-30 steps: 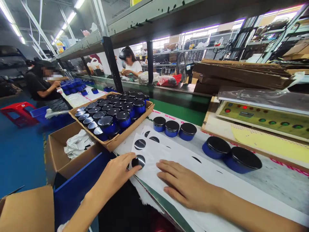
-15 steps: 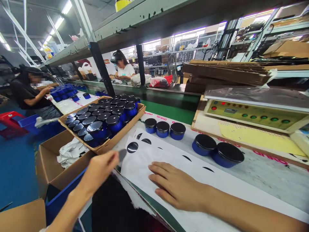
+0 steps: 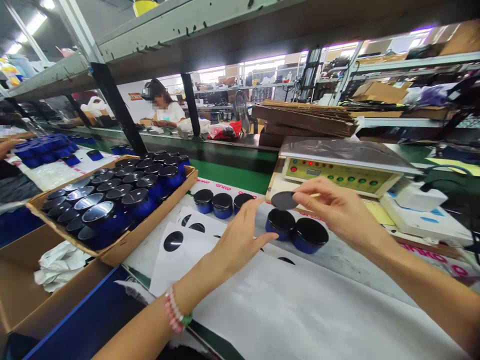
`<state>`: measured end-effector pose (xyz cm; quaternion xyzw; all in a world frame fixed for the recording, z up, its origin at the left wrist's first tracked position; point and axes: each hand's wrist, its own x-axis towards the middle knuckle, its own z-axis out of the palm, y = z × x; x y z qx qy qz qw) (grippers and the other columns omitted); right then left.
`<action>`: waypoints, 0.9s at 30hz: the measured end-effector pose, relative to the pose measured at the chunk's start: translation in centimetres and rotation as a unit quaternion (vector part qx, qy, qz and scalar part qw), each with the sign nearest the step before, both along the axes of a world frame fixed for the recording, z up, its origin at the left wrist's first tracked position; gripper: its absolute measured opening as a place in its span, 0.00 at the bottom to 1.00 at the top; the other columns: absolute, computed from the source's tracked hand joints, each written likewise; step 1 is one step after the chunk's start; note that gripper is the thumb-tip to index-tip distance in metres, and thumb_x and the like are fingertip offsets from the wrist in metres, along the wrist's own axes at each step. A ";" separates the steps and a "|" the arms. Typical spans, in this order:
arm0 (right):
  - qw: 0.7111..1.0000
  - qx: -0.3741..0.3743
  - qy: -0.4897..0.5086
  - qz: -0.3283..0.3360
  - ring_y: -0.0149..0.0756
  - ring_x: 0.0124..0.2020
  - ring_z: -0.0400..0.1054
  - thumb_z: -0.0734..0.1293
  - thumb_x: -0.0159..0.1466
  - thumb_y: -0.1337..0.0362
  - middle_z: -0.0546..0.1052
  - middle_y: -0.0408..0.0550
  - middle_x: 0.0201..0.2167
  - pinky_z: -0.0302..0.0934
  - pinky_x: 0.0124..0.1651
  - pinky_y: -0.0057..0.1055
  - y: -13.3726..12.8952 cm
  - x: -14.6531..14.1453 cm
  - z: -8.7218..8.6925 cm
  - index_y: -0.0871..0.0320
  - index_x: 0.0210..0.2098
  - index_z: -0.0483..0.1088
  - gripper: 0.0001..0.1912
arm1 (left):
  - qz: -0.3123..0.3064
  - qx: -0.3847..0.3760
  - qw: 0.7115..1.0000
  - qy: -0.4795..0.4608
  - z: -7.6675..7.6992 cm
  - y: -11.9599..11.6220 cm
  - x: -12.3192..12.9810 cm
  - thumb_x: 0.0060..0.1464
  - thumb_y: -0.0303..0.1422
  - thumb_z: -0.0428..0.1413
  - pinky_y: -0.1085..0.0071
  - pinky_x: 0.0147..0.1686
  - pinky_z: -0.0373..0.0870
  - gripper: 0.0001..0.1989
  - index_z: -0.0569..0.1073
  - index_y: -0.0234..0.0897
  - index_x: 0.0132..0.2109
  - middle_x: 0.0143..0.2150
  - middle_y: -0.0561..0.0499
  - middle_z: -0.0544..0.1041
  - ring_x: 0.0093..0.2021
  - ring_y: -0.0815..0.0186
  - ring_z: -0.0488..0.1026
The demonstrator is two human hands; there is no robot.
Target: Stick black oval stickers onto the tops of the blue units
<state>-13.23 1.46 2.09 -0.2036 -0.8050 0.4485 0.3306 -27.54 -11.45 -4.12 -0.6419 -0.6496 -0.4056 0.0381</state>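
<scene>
Black disc (image 3: 284, 200) is off the sheet (image 3: 300, 300), pinched by the right hand (image 3: 332, 202), right of centre; the left hand (image 3: 238, 235) spreads its fingers near a jar (image 3: 280, 225); more discs (image 3: 173, 241) remain, centre left.

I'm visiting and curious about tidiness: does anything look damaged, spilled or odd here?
The white material beside the blue bin has a ragged edge, as if torn, unlike the smooth white sheets nearby. Crumpled white paper lies in the open cardboard box, probably just waste. Otherwise, nothing stands out.
</scene>
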 end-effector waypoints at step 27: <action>0.940 -0.286 -0.122 0.143 0.35 0.36 0.60 0.67 0.58 0.49 0.66 0.45 0.34 0.58 0.39 0.29 -6.1 -1.9 -6.0 0.58 0.24 0.65 0.19 | 0.054 -0.131 0.937 -0.320 -3.8 -8.3 2.3 0.44 0.26 0.64 0.64 0.55 0.66 0.51 0.40 0.58 0.63 0.58 0.57 0.68 0.56 0.64 0.68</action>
